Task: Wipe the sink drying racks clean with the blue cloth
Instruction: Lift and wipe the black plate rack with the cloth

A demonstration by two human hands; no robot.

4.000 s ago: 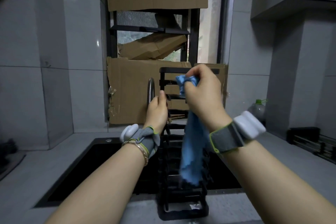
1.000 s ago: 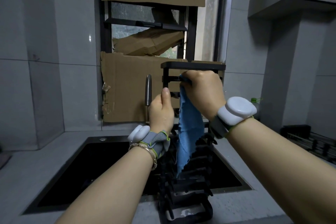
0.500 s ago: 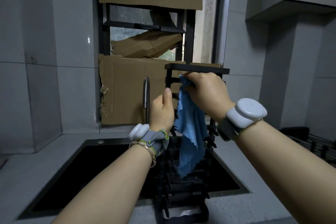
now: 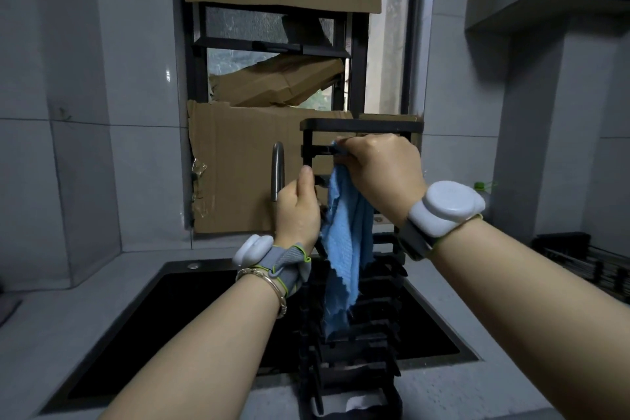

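Black slats of the drying rack [image 4: 361,125] rise from the near edge of the worktop [image 4: 51,334], below both wrists, and climb as a ladder of narrow crossbars to a flat top bar just above the right hand [image 4: 381,177]. Its lowest slats stand over the front rim of the dark sink [image 4: 177,317], with a pale scrap showing at the foot.

A blue cloth [image 4: 344,249] hangs between the two hands in front of the slats. It has a fine waffle weave and a frayed, wavy lower hem, which ends well below the wrists.

The right hand has its fingers curled tight round the bunched top of the cloth, pressing it onto the crossbar just under the top bar. The left hand [image 4: 298,211], lower and just beside the cloth, grips the rack's left side rail, thumb pointing up along it. Each wrist carries a white device on a grey band.

Just beyond the left hand stands a curved metal tap [image 4: 278,170]. Behind both hands, brown cardboard [image 4: 238,174] covers the lower window. Right of the right wrist, a green-capped bottle [image 4: 480,186] peeks out.
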